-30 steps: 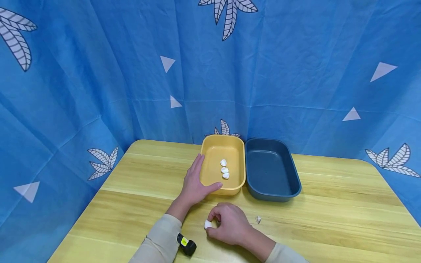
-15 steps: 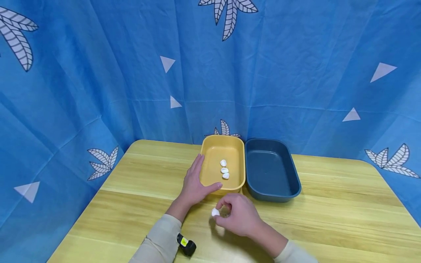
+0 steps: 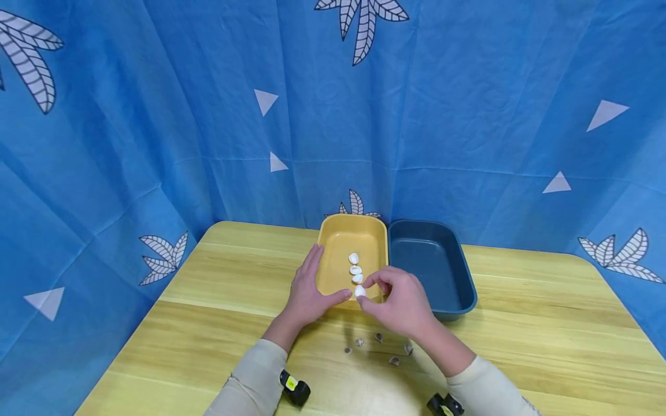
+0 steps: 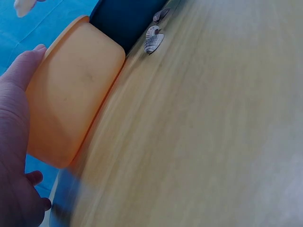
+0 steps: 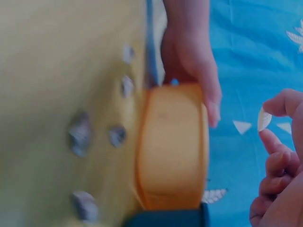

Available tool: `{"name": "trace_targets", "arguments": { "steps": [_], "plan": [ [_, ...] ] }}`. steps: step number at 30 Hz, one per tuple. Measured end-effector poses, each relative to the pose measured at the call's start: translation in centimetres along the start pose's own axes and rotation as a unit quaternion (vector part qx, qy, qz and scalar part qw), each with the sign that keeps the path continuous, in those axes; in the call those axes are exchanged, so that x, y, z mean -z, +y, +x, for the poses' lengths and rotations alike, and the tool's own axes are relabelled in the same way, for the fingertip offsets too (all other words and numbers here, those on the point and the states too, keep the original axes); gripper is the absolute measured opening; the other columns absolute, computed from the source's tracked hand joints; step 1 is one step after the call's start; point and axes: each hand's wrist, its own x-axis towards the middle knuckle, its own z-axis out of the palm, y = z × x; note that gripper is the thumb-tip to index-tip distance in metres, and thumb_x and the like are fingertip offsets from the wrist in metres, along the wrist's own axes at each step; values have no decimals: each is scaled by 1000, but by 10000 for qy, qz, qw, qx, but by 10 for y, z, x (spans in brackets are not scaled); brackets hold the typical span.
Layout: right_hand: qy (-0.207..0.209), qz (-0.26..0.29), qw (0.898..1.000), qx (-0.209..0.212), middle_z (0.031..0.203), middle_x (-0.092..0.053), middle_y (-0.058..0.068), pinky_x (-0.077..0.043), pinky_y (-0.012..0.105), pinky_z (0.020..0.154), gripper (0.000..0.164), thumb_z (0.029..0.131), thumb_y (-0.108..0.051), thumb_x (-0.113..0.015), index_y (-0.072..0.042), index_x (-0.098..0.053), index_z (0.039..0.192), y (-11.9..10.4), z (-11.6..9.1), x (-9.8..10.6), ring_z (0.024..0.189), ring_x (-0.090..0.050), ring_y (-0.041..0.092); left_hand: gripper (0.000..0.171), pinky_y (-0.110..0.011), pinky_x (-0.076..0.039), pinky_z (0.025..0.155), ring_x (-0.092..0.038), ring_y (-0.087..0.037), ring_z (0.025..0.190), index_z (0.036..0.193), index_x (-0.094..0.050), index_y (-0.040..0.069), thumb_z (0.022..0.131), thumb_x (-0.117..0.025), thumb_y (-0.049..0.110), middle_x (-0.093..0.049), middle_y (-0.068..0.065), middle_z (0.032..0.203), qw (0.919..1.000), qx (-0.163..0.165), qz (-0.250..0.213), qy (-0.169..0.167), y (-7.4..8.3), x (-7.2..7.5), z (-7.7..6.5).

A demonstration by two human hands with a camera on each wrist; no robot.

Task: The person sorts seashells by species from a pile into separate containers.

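Observation:
Between thumb and index finger my right hand (image 3: 398, 297) pinches a white seashell (image 3: 360, 291) over the front part of the yellow bin (image 3: 337, 240); the right wrist view shows the same pinch edge-on. Below the raised shell in the head view, several white shells (image 3: 355, 270) form a short column on the bin's floor. My left hand (image 3: 308, 292) rests against the bin's left side, fingers stretched along the wall and thumb at the front rim. In the left wrist view its thumb (image 4: 28, 66) lies at the rim.
A dark blue bin (image 3: 458, 266) stands right beside the yellow one. Several small brownish shells (image 3: 394, 361) lie scattered on the wooden table (image 3: 218, 277) in front of the bins. A blue patterned curtain (image 3: 333, 115) hangs behind the table.
My right hand has lifted the white shell from near the table's front, moving it up and right to above the yellow bin. Brownish shells now show beneath. The left hand stays put.

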Motion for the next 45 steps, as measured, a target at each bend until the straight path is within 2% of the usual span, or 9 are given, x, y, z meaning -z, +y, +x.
{"name": "trace_targets", "arguments": {
  "steps": [7, 15, 23, 29, 45],
  "plan": [
    [551, 124, 9984, -37, 70, -49, 7, -34, 34, 54, 14, 78, -24, -83, -17, -74, 85, 6, 29, 12, 62, -43, 17, 114, -60, -21, 112, -19, -31, 146, 161, -20, 18, 74, -81, 59, -12, 6, 165, 9999, 106, -13, -2, -2, -1, 0],
    [941, 181, 9953, -155, 74, -50, 13, -32, 37, 56, 20, 81, -26, -81, -9, -74, 89, 11, 55, 14, 62, -41, 21, 113, -58, -20, 113, -18, -29, 147, 161, -19, 18, 75, -83, 55, -12, 6, 165, 10000, 49, -60, -1, -4, 0, -1],
    [971, 34, 9937, -551, 71, -45, 4, -33, 37, 59, 23, 82, -30, -79, -9, -74, 90, 20, 75, 6, 65, -43, 22, 113, -59, -21, 112, -19, -30, 147, 161, -20, 18, 74, -84, 53, -13, 6, 165, 10000, 71, -31, 12, -2, 1, 0],
    [907, -9, 9918, -899, 72, -45, 4, -33, 36, 60, 25, 83, -32, -78, -10, -74, 91, 31, 83, -4, 67, -44, 23, 113, -58, -20, 113, -19, -31, 147, 161, -20, 17, 75, -84, 51, -13, 4, 166, 9999, 114, 26, -35, 1, 1, 0],
    [759, -135, 9856, -1506, 76, -47, 4, -33, 36, 59, 27, 84, -36, -75, -12, -74, 97, 53, 94, -20, 70, -46, 23, 113, -57, -19, 114, -17, -28, 147, 161, -18, 17, 76, -83, 52, -10, 8, 165, 9997, 182, 5, -130, 3, 1, 1]
  ]
}}
